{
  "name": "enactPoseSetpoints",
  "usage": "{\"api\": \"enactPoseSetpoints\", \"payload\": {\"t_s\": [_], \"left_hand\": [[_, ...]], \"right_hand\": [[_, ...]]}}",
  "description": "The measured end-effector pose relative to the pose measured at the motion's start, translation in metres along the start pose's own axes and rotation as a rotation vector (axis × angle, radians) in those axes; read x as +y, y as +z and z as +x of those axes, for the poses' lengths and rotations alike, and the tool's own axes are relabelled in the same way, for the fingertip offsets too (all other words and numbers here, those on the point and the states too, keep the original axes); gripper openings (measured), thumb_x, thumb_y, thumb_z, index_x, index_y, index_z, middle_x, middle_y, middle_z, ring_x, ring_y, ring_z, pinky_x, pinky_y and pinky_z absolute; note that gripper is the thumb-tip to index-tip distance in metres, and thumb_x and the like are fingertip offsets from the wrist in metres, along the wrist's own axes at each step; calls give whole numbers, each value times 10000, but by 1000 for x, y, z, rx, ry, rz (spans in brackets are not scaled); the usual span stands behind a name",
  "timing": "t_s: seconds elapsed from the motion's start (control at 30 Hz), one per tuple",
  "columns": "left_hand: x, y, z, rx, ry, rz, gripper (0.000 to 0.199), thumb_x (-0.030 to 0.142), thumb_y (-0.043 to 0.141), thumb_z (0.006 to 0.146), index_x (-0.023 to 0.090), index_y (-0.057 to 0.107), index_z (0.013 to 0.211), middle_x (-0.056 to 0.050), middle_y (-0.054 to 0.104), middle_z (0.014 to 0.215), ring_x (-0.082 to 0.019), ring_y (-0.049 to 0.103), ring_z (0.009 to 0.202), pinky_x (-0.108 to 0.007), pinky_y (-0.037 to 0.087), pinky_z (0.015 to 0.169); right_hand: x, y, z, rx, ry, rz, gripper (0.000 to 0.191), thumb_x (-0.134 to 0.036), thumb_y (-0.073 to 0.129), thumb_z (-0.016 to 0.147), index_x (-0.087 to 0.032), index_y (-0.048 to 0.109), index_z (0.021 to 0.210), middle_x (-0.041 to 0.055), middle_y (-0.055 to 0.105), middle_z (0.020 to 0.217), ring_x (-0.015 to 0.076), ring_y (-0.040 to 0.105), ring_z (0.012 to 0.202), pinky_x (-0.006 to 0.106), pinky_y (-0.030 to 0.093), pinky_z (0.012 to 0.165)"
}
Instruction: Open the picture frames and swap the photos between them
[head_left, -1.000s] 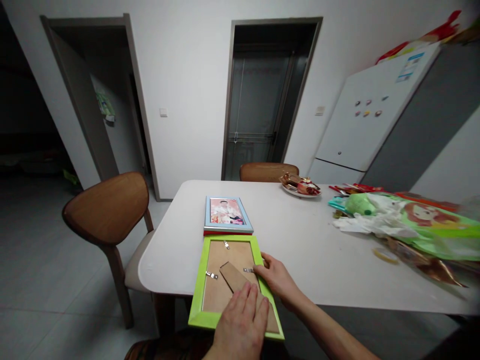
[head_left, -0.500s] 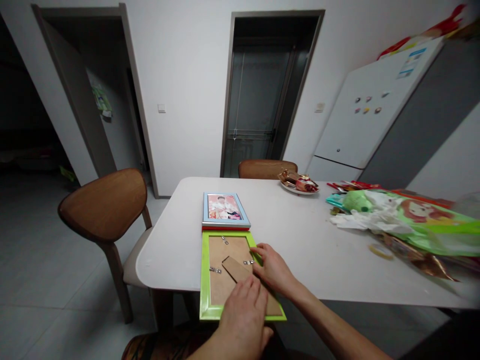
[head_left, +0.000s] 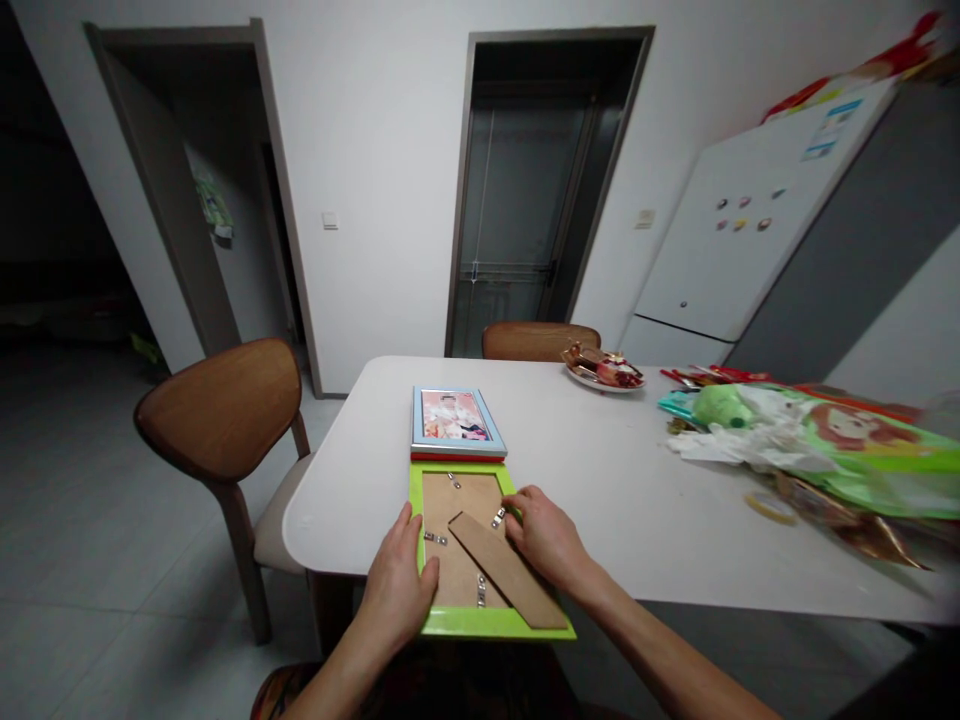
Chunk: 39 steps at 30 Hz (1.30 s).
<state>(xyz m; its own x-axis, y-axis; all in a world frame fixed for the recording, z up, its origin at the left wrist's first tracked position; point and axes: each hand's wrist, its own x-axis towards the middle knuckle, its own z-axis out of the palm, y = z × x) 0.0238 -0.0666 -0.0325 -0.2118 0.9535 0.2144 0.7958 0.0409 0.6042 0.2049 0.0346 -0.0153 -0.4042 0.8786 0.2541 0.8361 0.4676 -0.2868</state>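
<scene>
A green picture frame [head_left: 487, 624] lies face down at the table's front edge, its brown backing board [head_left: 448, 585] showing. A slanted brown stand leg [head_left: 510, 572] crosses the board. My left hand [head_left: 397, 575] grips the frame's left side, thumb over the board and fingers along the rim. On the right side, the fingers of my right hand [head_left: 546, 530] are bent and pinched at a small metal turn clip [head_left: 499, 517], which sits at a slant. Another clip [head_left: 435, 538] lies near my left fingers, and a lower clip [head_left: 481, 590] stands lengthwise.
A blue picture frame [head_left: 459, 422] with a pink photo lies just beyond, over a red edge. A plate [head_left: 604, 378] with wrapped items stands farther back. Bags, tissues [head_left: 739, 440] and a tape roll [head_left: 770, 508] cover the table's right. A wooden chair [head_left: 225, 425] stands left.
My left hand has moved from the lower middle of the frame to its left side, uncovering the stand leg and lower clip. The right clip has turned from level to slanted.
</scene>
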Motion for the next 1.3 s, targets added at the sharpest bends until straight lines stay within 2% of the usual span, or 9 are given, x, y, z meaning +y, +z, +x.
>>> {"api": "enactPoseSetpoints", "payload": {"t_s": [0.13,0.23,0.43,0.6,0.7,0.8,0.97,1.17,1.3], "left_hand": [[-2,2,0,30,-9,-27,528,127,419,652,8,425,1167,-164,345,1297,-215,312,1197,-305,227,1007],[-4,4,1,45,0,-37,523,118,414,651,13,431,1163,-160,348,1296,-215,320,1192,-308,235,1004],[-4,6,0,48,1,-62,514,122,410,661,29,433,1167,-149,357,1293,-210,327,1188,-309,234,1004],[-4,7,0,64,-1,-75,514,99,415,644,31,450,1153,-150,362,1290,-211,331,1186,-307,234,1005],[-4,7,2,67,-7,-80,522,85,416,634,31,449,1153,-147,364,1290,-210,332,1186,-301,236,1006],[-3,8,8,60,-31,-71,519,74,411,641,21,441,1156,-153,350,1296,-207,324,1191,-288,233,1005],[3,14,25,66,-73,-57,531,54,413,637,29,426,1167,-152,342,1302,-206,325,1190,-273,238,999],[4,17,36,78,-73,-50,532,59,421,642,47,417,1174,-143,336,1308,-203,322,1192,-276,241,996],[2,16,35,70,-57,-52,529,63,431,638,53,428,1167,-137,337,1308,-201,322,1192,-275,241,996]], "right_hand": [[-28,-1,-2,38,-165,82,273,-263,459,753,-172,606,964,98,505,1089,195,454,972,277,329,823],[-56,5,-1,-83,-326,166,221,-293,464,766,-191,641,851,62,572,924,160,487,870,253,340,780],[-80,23,6,-58,-306,65,207,-281,463,770,-170,630,720,58,561,741,158,481,762,251,340,703],[-78,33,11,-6,-265,75,144,-207,479,743,-147,600,695,57,565,725,148,485,729,235,342,680],[-70,32,18,-26,-268,138,168,-263,479,755,-157,606,723,45,576,738,135,491,722,219,338,664],[-54,28,33,-13,-206,114,237,-274,409,798,-160,616,814,53,584,791,134,492,765,220,327,693],[-31,33,66,-30,-94,32,244,-231,418,774,-154,647,804,78,571,822,156,477,806,238,316,723],[-30,43,81,-33,-21,-13,291,-275,406,774,-235,607,981,64,539,925,186,453,865,272,322,715],[-30,42,81,-37,-7,-21,297,-295,399,780,-246,600,993,65,531,929,194,450,876,283,332,715]]}}
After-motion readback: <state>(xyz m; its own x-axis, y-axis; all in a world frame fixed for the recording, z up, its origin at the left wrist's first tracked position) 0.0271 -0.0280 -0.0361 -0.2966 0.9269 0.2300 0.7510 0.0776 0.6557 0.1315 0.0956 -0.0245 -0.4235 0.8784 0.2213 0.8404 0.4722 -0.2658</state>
